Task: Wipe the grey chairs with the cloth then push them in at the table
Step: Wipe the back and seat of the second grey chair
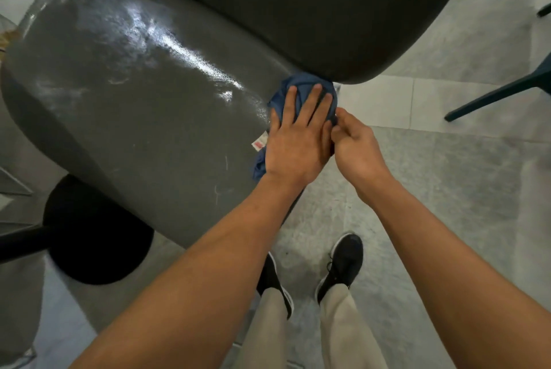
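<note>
Forearms are filling the bottom of the frame, reaching forward over beige trousers and black shoes (340,264). Going left: black round base (98,231) is sitting on the floor (432,195) under the grey chair, a dark bar sticking out from it. Seat (134,94) is shining, wet-looking streaks across it. Dark backrest (298,4) is hanging over the seat's far edge. Left hand (295,142) is pressing flat, fingers straight and spread, on the blue cloth (301,88), which is lying bunched at the seat's right edge, just under the backrest; a white tag (260,142) is poking out beside it. Right hand (354,150) is touching the left, fingers curled, pinching the cloth's edge. Far right: dark chair legs (501,94) standing on tiles.
</note>
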Demonstrator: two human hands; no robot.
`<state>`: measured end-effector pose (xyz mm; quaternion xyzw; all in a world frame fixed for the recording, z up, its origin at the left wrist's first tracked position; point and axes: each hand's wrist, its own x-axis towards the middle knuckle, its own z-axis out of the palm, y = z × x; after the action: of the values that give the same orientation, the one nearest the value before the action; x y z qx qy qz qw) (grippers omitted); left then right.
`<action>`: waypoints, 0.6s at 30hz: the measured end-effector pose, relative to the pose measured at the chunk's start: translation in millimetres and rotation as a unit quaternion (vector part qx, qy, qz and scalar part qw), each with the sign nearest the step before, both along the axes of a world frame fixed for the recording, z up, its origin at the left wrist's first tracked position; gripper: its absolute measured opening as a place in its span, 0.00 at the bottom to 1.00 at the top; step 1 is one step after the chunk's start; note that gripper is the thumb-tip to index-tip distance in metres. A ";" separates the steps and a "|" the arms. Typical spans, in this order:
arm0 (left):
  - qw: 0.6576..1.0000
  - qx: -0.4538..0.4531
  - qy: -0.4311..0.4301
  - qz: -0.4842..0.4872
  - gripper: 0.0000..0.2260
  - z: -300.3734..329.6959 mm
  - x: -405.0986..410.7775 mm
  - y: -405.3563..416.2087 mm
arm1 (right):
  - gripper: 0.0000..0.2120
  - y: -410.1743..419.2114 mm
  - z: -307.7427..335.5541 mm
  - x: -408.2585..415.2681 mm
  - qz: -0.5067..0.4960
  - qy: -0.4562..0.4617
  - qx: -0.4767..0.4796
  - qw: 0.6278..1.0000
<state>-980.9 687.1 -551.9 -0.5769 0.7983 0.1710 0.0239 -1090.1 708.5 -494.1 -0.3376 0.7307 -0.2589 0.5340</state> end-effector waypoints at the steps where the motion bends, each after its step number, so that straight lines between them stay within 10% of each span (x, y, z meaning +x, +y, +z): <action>1: 1.000 -0.006 0.003 -0.010 0.26 0.3 5.9 12.8 | 0.21 0.7 0.0 0.0 -0.007 -0.003 -0.002 1.000; 9: 0.999 0.008 0.024 -0.036 0.24 5.9 72.5 104.9 | 0.21 8.2 4.3 19.7 0.035 0.086 -0.015 0.996; 18: 0.983 0.037 0.059 0.170 0.25 -5.1 41.2 17.9 | 0.24 15.4 -8.0 44.5 0.131 0.213 -0.080 0.965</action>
<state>-939.7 705.0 -557.0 -0.6921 0.6817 0.2353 -0.0312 -1045.6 723.9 -502.1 -0.5189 0.7542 -0.1663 0.3663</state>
